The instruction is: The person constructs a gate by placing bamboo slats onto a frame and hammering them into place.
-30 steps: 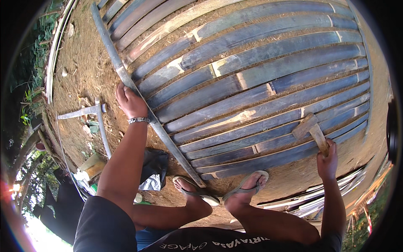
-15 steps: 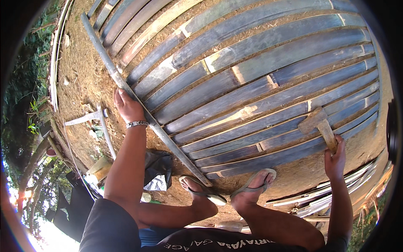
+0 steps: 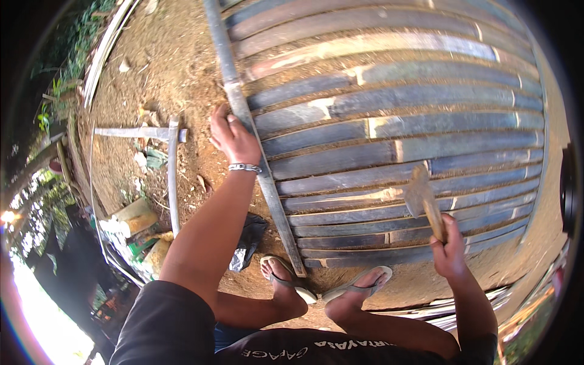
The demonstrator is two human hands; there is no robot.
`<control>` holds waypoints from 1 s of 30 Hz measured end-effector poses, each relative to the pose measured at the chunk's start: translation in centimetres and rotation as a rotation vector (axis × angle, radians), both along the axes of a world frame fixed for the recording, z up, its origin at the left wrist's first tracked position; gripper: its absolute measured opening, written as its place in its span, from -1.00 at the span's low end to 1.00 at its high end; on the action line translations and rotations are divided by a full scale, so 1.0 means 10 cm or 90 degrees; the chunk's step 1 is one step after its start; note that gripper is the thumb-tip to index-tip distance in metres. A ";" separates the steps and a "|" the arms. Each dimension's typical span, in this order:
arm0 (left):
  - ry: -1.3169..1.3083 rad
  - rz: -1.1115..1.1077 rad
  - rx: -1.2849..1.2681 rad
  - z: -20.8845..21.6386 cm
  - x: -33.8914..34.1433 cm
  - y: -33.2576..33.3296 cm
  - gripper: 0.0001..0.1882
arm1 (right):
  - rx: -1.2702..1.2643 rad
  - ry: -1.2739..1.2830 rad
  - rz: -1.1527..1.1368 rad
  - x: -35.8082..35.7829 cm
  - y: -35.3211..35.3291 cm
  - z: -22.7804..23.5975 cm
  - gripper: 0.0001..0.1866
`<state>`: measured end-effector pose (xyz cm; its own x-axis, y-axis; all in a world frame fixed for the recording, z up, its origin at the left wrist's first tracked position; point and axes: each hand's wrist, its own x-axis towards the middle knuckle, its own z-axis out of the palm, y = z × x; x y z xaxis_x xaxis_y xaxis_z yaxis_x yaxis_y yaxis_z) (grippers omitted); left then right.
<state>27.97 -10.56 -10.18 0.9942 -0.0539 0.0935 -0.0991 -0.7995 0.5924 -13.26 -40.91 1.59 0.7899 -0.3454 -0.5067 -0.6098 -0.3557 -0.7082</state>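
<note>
Your left hand (image 3: 234, 137) presses flat, fingers spread, on the long crosswise bamboo rail (image 3: 252, 146) that lies over the row of split bamboo slats (image 3: 389, 131) on the bare dirt ground (image 3: 182, 73). Your right hand (image 3: 449, 252) is closed tight round the wooden handle of a hatchet (image 3: 423, 198), head raised above the lower slats (blade edge not clear). Both sandalled feet (image 3: 322, 286) rest at the panel's near edge. Risks, as judged: a swing that glances off a rounded slat could run toward feet or the left hand; loose slats may shift underfoot.
</note>
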 end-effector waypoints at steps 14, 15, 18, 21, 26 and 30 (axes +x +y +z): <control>-0.004 0.095 0.003 0.12 -0.12 -0.16 -0.57 | 0.021 -0.146 0.233 2.55 0.93 -0.13 -0.51; -0.001 0.100 -0.003 0.13 -0.12 -0.17 -0.55 | -0.047 -0.175 0.261 2.62 0.97 -0.19 -0.48; -0.001 0.104 -0.010 0.15 -0.12 -0.15 -0.52 | -0.109 -0.177 0.317 2.85 1.05 -0.18 -0.43; 0.000 0.110 -0.028 0.16 -0.13 -0.16 -0.50 | -0.148 -0.285 0.338 2.91 1.11 -0.22 -0.45; 0.002 0.110 -0.033 0.16 -0.13 -0.16 -0.47 | -0.223 -0.315 0.367 3.05 1.09 -0.13 -0.48; 0.006 0.121 -0.034 0.19 -0.13 -0.18 -0.45 | -0.291 -0.013 0.437 3.20 1.02 -0.08 -0.50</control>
